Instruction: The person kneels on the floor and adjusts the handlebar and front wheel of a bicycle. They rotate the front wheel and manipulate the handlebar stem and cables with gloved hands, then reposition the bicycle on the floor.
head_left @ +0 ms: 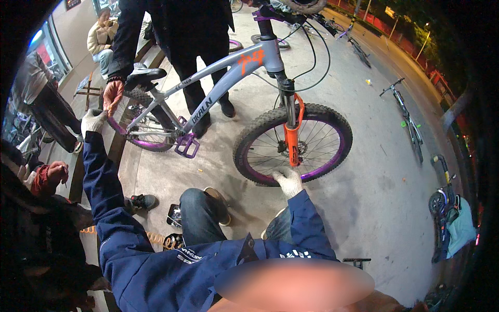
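Observation:
A grey mountain bike [223, 78] with an orange fork and purple rims stands upright in front of me. In a pale knit glove, my right hand [289, 182] is at the bottom of its front wheel [249, 161]. Its fingers are bent together against the rim, and what they pinch is hidden. My left hand [93, 122], gloved the same way, reaches out beside the rear wheel [150, 143]. Its closed fingertips meet the bare hand [113, 96] of a person standing behind the bike. Anything between those two hands is too small to make out.
A coiled orange hose [156, 238] lies by my left side. Another person's hand [52, 174] shows at the left. A purple pedal [187, 146] sticks out toward me. Further bicycles [408, 122] stand at the right, and a seated person [102, 39] is on the steps.

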Demonstrator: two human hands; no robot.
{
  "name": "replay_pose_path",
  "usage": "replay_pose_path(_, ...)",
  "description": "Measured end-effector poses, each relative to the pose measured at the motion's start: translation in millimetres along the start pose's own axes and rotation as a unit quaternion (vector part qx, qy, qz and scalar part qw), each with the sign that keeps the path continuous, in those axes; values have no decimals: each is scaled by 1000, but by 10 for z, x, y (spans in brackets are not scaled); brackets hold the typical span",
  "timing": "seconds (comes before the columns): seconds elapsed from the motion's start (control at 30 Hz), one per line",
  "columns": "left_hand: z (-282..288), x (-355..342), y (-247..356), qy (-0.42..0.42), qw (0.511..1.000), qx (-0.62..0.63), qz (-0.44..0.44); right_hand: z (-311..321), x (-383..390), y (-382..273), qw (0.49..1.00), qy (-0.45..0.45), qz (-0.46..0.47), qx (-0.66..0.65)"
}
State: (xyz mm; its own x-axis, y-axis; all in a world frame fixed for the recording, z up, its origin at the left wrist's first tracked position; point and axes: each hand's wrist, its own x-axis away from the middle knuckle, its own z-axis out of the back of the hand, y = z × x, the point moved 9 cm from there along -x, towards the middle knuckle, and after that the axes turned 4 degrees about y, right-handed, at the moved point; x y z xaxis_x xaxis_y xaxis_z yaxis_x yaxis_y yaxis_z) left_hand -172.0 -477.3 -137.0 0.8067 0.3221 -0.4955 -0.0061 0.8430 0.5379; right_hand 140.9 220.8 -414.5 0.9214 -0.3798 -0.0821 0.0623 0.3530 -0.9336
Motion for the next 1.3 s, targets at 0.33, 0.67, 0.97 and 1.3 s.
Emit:
replay_pose_path(0.33,-213,1,-97,-8,948,317,36,-116,-52,185,999,-19,-22,-38)
replay_pose_path(0.67,522,1032,628,261,872,412,-35,510,-187,-670,979,186,43,-66)
replay_pose_path(0.97,-1367,3026,1265,-105,817,561,81,1747,-308,-3277,869,328,356,-99)
replay_pose_path(1.3,-2234,3838,1594,-346,775,516,112,1733,-286,-4521,812,326,466,134)
